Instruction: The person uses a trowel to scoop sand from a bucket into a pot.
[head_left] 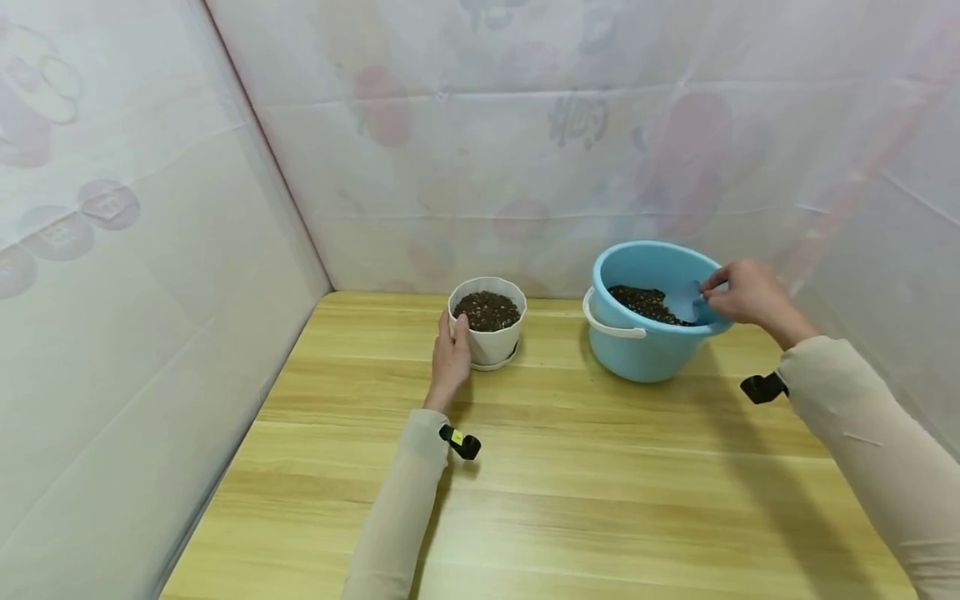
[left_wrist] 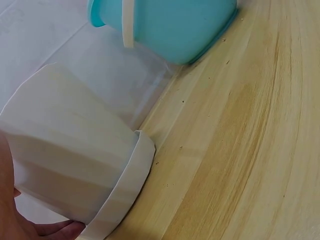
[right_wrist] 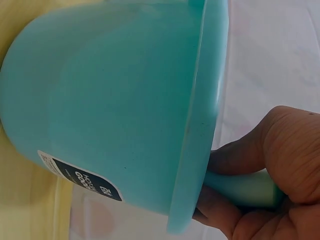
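A white pot (head_left: 487,321) filled with dark soil stands on its saucer at the back of the wooden table (head_left: 570,467). My left hand (head_left: 450,358) rests against the pot's left side, fingers straight along the wall; the left wrist view shows the pot (left_wrist: 70,155) close up. To the right stands a light blue bucket (head_left: 648,312) with soil in the bottom. My right hand (head_left: 750,292) grips the handle of a light blue scoop (head_left: 686,298) whose blade lies inside the bucket. In the right wrist view, fingers (right_wrist: 240,155) curl round the scoop handle (right_wrist: 245,187) beside the bucket's rim (right_wrist: 200,125).
Translucent printed sheeting (head_left: 525,142) walls the table at the back and on both sides. The bucket's white handle (head_left: 611,325) hangs down its front. Bare wood stretches toward the front edge. Small soil crumbs (left_wrist: 180,147) lie near the pot.
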